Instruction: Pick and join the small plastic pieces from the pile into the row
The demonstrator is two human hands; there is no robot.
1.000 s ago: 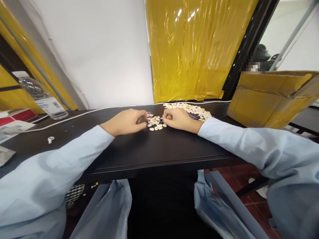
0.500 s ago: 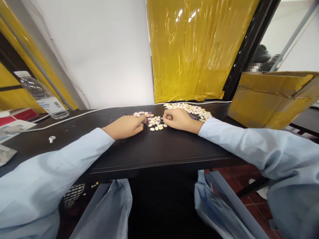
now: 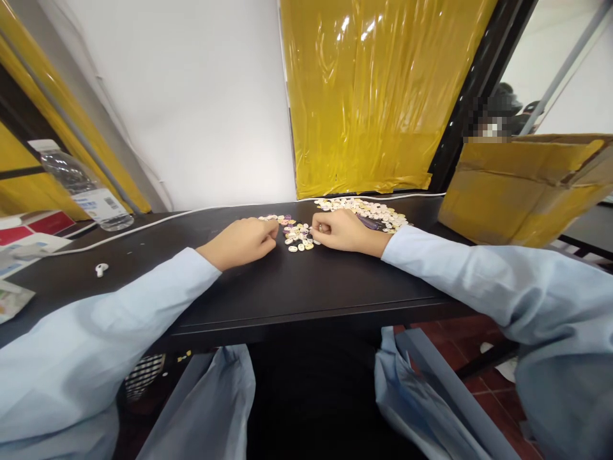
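Note:
Several small oval pieces (image 3: 300, 237), pale with some yellow and purple, lie between my two hands on the black table (image 3: 287, 287). My left hand (image 3: 244, 241) is at their left side, its fingers curled together; whatever they hold is hidden. At their right edge is my right hand (image 3: 341, 230), closed with thumb and fingers pinched, and what is in the pinch is too small to make out. A larger heap of pale pieces (image 3: 378, 211) spreads behind and to the right of my right hand.
A plastic bottle (image 3: 98, 195), an earbud (image 3: 101, 269) and packets (image 3: 36, 239) are at the left. A white cable (image 3: 184, 213) runs along the back. At the right stands a cardboard box (image 3: 507, 198); people's heads show behind it.
My left hand has shifted slightly left and its fingers have drawn in. My right hand has moved a little left at the edge of the pieces.

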